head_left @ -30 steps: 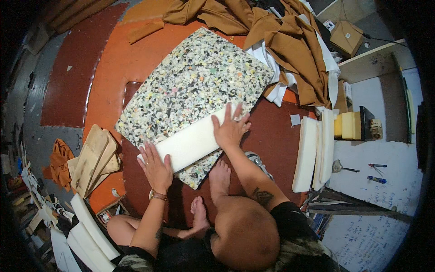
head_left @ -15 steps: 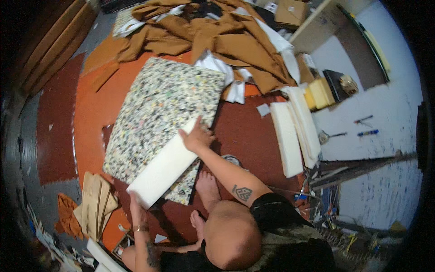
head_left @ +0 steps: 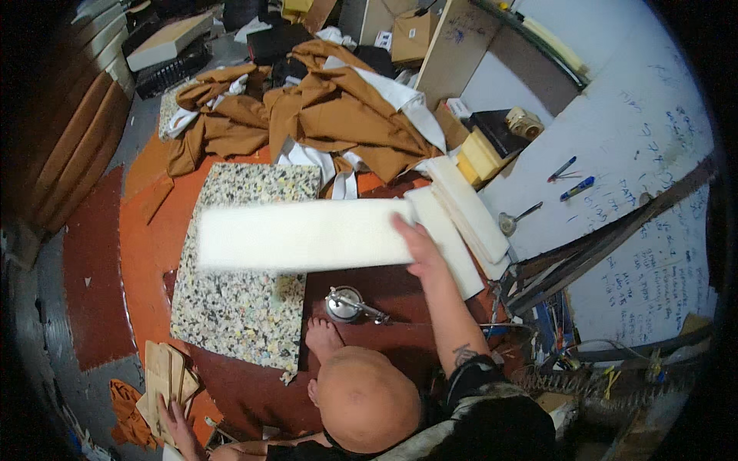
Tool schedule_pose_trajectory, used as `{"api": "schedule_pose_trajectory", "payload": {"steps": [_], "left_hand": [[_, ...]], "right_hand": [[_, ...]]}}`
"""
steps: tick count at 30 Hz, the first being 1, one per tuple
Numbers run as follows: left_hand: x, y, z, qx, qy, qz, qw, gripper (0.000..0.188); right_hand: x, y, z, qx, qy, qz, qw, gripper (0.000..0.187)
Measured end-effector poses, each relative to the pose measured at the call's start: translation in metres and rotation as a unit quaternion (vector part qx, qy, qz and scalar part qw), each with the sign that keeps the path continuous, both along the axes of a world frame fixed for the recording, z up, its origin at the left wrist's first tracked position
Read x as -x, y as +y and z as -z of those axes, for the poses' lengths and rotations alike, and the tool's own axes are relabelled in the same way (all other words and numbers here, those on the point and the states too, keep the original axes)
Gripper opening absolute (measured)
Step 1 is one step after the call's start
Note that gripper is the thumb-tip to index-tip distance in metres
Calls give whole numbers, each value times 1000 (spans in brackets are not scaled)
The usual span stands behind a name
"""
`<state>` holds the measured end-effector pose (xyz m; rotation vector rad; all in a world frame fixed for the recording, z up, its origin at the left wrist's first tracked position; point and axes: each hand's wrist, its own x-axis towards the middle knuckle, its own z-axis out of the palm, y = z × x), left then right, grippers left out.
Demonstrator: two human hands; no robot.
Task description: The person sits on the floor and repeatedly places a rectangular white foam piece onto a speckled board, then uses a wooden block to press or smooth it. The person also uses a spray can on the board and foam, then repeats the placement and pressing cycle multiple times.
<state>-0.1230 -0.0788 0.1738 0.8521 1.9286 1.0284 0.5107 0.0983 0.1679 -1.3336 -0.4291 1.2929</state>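
My right hand (head_left: 419, 247) grips the right end of a long white foam strip (head_left: 307, 234), its fingers partly behind it. Slightly blurred, the strip lies level across the view, over a speckled foam sheet (head_left: 238, 323) on the floor. At the lower left my left hand (head_left: 178, 432) has its fingers apart beside a small pile of thin wooden boards (head_left: 163, 376); whether it touches them I cannot tell. Between the sheet and my right forearm, a round metal tool with a handle (head_left: 344, 304) stands on the floor near my bare foot.
More white foam strips (head_left: 450, 238) lie at the right, by yellow foam blocks (head_left: 478, 157). Crumpled brown fabric with white backing (head_left: 346, 107) covers the far floor. A white board (head_left: 607, 154) carries pens and a small round metal item. Brown padded panels (head_left: 77, 161) stand at the left.
The white foam strip has turned from slanted to level and moved right with my right hand. My left hand has let go of it and moved down-left to the boards. The view has shifted.
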Motion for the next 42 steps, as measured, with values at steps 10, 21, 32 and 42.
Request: {"api": "schedule_pose_trajectory", "payload": {"steps": [10, 21, 32, 42], "left_hand": [[56, -168, 45, 296, 167, 14, 940, 68], [-16, -188, 59, 145, 416, -14, 898, 62], [-56, -182, 38, 214, 337, -124, 908, 62], [-3, -163, 43, 212, 266, -82, 937, 57]], "right_hand": [[-195, -224, 165, 190, -16, 278, 941, 89], [-40, -95, 51, 32, -312, 50, 948, 58], [245, -94, -236, -424, -369, -527, 637, 52], [305, -67, -179, -111, -460, -668, 574, 55]]}}
